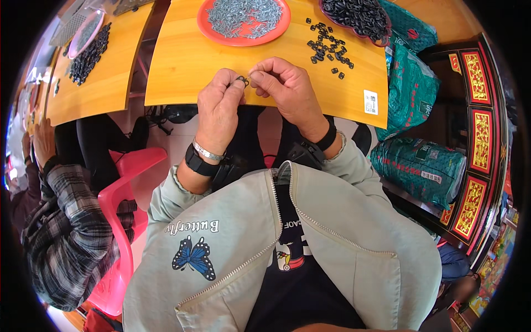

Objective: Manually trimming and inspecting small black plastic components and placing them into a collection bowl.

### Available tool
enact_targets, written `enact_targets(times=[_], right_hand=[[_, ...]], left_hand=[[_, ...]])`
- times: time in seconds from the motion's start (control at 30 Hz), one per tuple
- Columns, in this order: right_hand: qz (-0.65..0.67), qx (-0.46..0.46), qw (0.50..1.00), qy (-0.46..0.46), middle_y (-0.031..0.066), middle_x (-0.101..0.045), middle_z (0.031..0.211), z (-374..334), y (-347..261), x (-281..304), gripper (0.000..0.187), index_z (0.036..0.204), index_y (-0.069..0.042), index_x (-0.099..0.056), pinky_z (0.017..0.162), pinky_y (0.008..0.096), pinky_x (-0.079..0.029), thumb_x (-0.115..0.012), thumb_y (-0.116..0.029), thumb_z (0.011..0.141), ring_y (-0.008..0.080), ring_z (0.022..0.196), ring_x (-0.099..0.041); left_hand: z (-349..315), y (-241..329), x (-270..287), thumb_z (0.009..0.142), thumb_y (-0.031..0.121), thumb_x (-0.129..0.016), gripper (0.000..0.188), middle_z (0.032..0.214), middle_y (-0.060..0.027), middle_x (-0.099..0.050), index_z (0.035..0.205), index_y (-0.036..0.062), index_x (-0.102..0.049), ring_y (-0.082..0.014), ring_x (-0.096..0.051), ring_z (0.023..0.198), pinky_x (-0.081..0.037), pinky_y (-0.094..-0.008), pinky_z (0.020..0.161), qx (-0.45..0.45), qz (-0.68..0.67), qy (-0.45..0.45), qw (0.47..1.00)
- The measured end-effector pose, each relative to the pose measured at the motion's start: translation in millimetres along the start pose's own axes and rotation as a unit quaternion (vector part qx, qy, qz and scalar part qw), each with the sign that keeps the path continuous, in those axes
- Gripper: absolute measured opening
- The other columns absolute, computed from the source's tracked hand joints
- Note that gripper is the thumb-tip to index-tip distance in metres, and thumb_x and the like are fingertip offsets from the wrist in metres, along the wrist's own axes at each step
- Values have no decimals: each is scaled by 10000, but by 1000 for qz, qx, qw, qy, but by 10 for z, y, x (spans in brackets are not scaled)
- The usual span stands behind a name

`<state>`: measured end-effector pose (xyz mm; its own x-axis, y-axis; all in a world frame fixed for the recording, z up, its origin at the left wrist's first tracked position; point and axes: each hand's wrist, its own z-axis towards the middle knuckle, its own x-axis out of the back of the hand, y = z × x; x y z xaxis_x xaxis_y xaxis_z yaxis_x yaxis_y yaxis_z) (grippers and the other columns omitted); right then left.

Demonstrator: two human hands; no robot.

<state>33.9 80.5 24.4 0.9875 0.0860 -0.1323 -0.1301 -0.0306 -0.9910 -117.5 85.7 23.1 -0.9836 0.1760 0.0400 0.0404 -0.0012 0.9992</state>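
Above the table's near edge, my left hand (219, 105) pinches a small black plastic piece (242, 81) between thumb and fingertips. My right hand (286, 83) is closed in a pinch just to its right, its fingertips close to the piece; whatever they hold is too small to make out. Beyond the hands stands a red plate (207, 34) heaped with small silver screw-like pieces (243, 16). Several loose black plastic pieces (330, 48) lie scattered on the yellow table (177, 61) to the right.
A bowl (385, 39) full of black pieces stands at the far right. Green bags (412, 91) lean beside the table, near a carved red-and-gold cabinet (480, 138). At left, a person in a plaid sleeve (72, 221) sits on a pink chair (124, 193) by another table (105, 83).
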Motion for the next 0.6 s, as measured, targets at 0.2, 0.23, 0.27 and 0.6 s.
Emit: enact_targets(times=[0.2,0.23,0.27,0.6], right_hand=[[-9,-1,1000,-8,-5,-590,762,-13,15,21,102,909,-6,-605,629,191,-463,-585,-102,880,51,667,-535],[-12,-2,1000,-3,-5,-589,761,-14,12,24,100,908,-7,-605,629,191,-462,-586,-101,880,50,668,-533],[-12,-2,1000,-3,-5,-589,761,-13,10,26,100,908,-7,-605,629,191,-462,-586,-101,880,50,668,-533],[-22,1,1000,-6,-8,-582,745,-15,-4,15,91,898,-1,-601,616,188,-454,-594,-88,872,49,655,-522]], left_hand=[[-7,-38,-1,841,82,-495,122,611,-52,-497,767,-14,-507,-117,-473,570,-398,-259,532,-18,5,-2,1000],[-6,-37,2,840,82,-497,121,610,-52,-497,768,-14,-507,-118,-474,569,-399,-261,533,-21,15,-4,1000],[-4,-40,1,840,82,-497,121,610,-52,-497,768,-14,-507,-118,-474,569,-399,-261,533,-21,15,-4,1000],[-1,-26,-6,841,73,-502,104,601,-71,-494,780,-11,-506,-135,-484,551,-405,-268,527,-32,28,0,999]])
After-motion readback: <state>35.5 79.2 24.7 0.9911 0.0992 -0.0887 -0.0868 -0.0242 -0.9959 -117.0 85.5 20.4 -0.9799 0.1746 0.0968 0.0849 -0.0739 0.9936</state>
